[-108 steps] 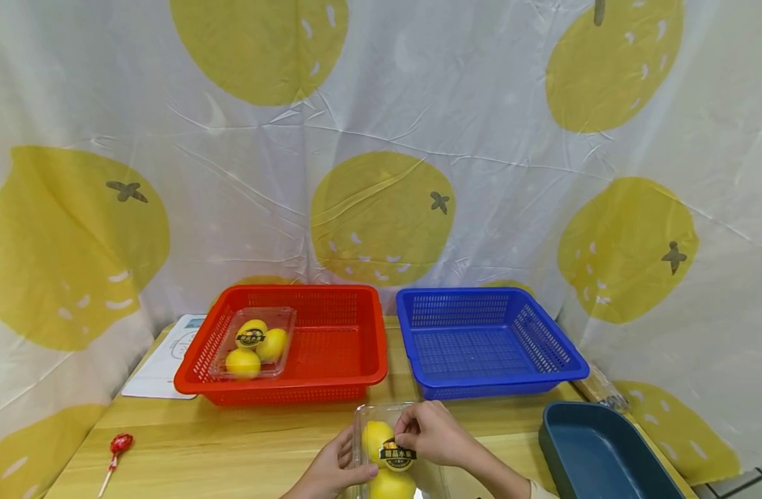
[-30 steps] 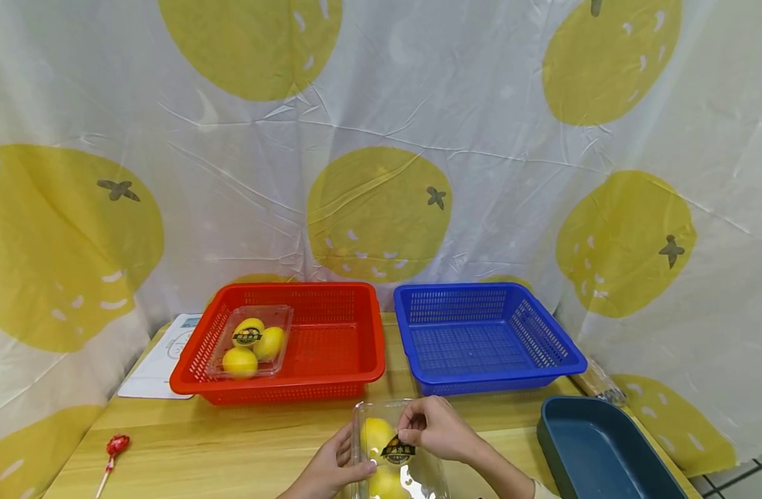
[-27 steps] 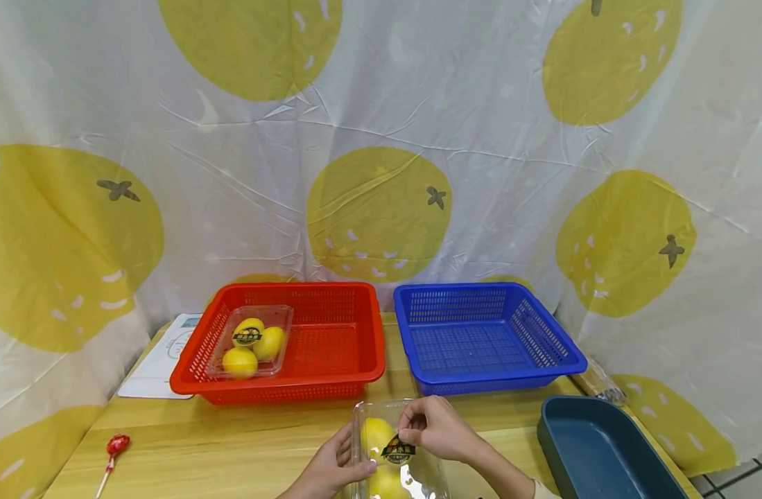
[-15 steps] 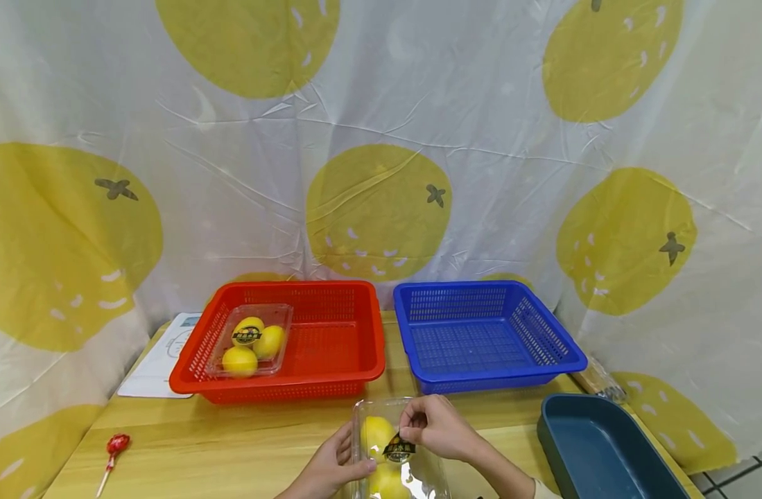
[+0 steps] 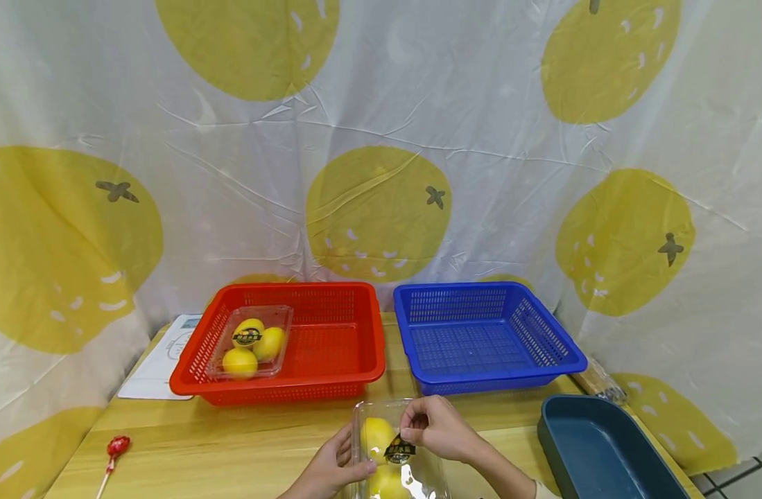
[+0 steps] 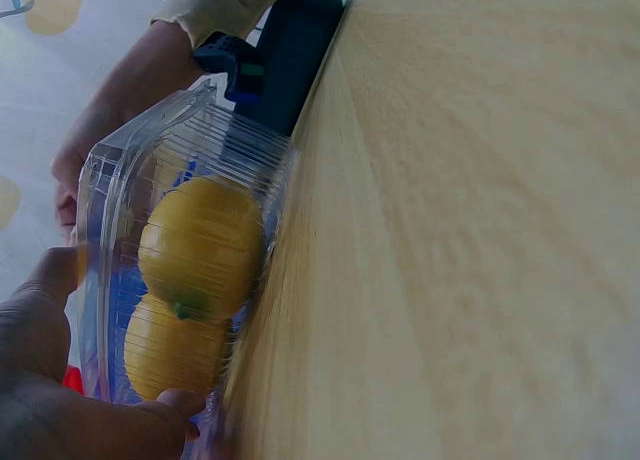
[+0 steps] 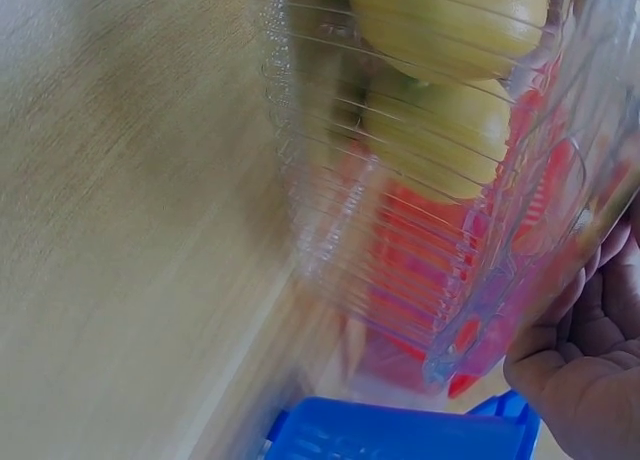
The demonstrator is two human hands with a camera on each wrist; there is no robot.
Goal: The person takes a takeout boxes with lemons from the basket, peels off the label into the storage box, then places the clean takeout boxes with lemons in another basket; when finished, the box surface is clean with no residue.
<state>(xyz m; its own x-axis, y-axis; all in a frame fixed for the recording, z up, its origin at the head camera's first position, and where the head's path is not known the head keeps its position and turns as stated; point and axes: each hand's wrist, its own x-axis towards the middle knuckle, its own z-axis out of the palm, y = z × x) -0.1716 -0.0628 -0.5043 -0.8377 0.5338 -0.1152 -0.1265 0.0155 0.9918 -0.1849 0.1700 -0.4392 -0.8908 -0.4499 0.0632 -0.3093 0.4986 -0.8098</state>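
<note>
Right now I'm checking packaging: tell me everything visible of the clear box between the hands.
The clear box looks like shiny plastic with ribbed walls. At least two yellow fruits show inside. A black label with pale lettering sits on top; the right grip pinches its upper edge, and the left grip holds the box's side. At the near side of the table, it is cropped by the head view; base contact is unclear.

We now see the black fruit label (image 5: pixel 401 452) raised at its upper edge into a dark peak at the fingertips of the right hand (image 5: pixel 438 430), its orange emblem gone from sight. Glare on the clear plastic clamshell (image 5: pixel 433 473) has spread beside the lower lemon (image 5: pixel 387 481), and our head view has shifted slightly.
</note>
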